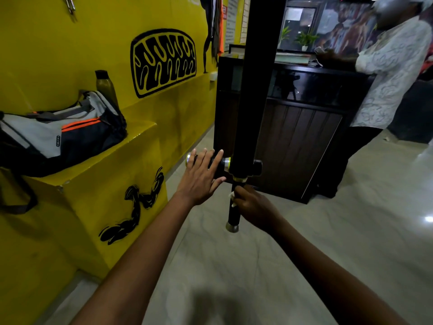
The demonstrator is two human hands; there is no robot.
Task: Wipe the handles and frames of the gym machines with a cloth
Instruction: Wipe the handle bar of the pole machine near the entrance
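A black machine arm (253, 85) hangs down in the middle of the view and ends in black grip handles with silver caps. My left hand (201, 174) lies with straight fingers over the left horizontal handle (222, 164). My right hand (253, 207) grips the lower vertical handle (233, 216) with a white cloth (232, 197) wrapped under its fingers; only small bits of the cloth show. A short handle stub (256, 167) sticks out to the right.
A yellow ledge (112, 158) on the left carries a grey and black sports bag (58, 137) and a bottle (105, 86). Behind the arm stands a dark wooden counter (293, 141), with a person in a white patterned shirt (389, 73) leaning on it. Grey tiled floor (257, 266) lies below.
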